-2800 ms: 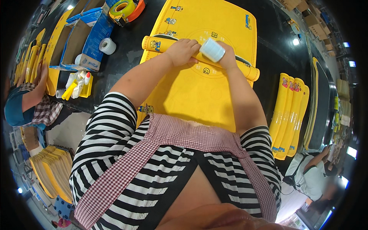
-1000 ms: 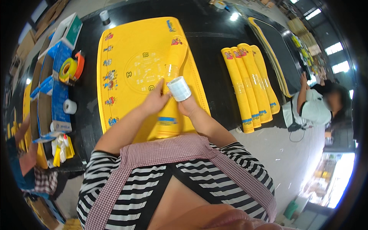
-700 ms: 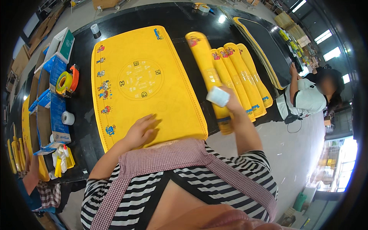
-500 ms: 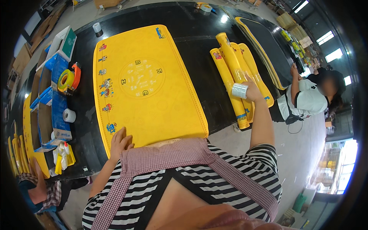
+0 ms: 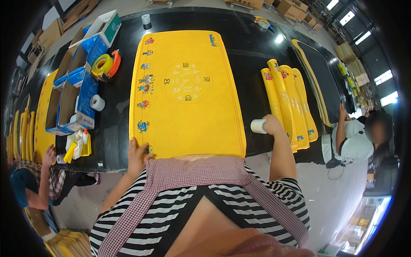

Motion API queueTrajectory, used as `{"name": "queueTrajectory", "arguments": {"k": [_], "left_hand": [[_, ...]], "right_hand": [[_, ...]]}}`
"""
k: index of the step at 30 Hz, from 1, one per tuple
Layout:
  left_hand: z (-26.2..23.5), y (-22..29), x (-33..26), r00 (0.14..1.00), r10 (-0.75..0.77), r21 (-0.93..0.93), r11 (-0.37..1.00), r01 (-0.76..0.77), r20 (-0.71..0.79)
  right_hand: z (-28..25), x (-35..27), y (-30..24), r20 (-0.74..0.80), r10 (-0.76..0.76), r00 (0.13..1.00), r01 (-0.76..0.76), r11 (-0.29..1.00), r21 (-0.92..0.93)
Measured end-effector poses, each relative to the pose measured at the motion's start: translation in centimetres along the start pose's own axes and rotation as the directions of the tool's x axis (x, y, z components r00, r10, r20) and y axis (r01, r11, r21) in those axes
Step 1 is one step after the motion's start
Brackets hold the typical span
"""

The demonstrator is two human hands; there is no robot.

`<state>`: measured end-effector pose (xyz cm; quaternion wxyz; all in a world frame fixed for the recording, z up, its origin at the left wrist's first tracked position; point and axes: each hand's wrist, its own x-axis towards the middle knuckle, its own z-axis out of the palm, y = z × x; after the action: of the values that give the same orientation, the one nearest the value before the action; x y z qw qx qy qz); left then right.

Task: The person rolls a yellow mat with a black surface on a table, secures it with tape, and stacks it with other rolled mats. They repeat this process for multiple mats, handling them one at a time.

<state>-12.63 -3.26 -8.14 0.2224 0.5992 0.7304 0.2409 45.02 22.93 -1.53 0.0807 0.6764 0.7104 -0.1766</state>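
A flat yellow mat (image 5: 192, 130) with cartoon figures down its left side and a printed circle lies on the black table before me. My left hand (image 5: 136, 156) rests at its near left corner, thumb and fingers apart, and grips nothing that I can see. To the right of the mat, my right hand (image 5: 274, 125) is closed round a roll of clear tape (image 5: 257, 126). Just beyond that hand lie several rolled yellow mats (image 5: 289, 103) side by side, with shiny tape across some of them.
Blue cardboard boxes (image 5: 87, 98) stand at left, with a tape dispenser (image 5: 105, 65) and a white tape roll (image 5: 97, 103) beside them. A yellow tray (image 5: 87, 149) holds a bottle. Stacked mats (image 5: 317, 77) lie at right near a co-worker (image 5: 355, 137); another person's hand (image 5: 49, 155) shows at left.
My right hand has come off the rolled mats and moved toward the flat mat with the tape roll. The left hand stays by the near left corner. The whole view has shifted.
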Motion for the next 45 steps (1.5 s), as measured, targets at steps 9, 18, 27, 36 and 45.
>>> {"name": "queueTrajectory", "arguments": {"k": [9,18,27,36,45], "left_hand": [[-1.8,0.9,1.8,0.934,-0.229,-0.256,0.954,0.158,-0.274],[-1.0,-1.3,2.9,0.910,-0.347,-0.203,0.931,0.304,-0.227],[-4.2,11.9,7.7,0.976,-0.063,-0.431,0.890,0.151,0.211],[0.7,20.1,7.6,0.790,0.525,-0.544,0.783,-0.303,0.316],[5.9,18.7,6.2,0.901,0.409,-0.394,0.812,-0.431,-0.143]], "right_hand": [[1.3,-2.1,-0.9,-0.355,0.046,0.934,0.021,0.983,0.182],[4.4,-5.2,-10.5,-0.436,-0.204,0.876,0.373,0.861,0.346],[5.1,-5.3,-21.8,-0.090,-0.379,0.921,0.301,0.547,0.781],[-1.0,-1.7,-23.5,-0.034,-0.283,0.958,0.094,0.201,0.975],[-11.1,-1.3,-30.6,-0.023,-0.057,0.998,-0.008,-0.501,0.865]]}}
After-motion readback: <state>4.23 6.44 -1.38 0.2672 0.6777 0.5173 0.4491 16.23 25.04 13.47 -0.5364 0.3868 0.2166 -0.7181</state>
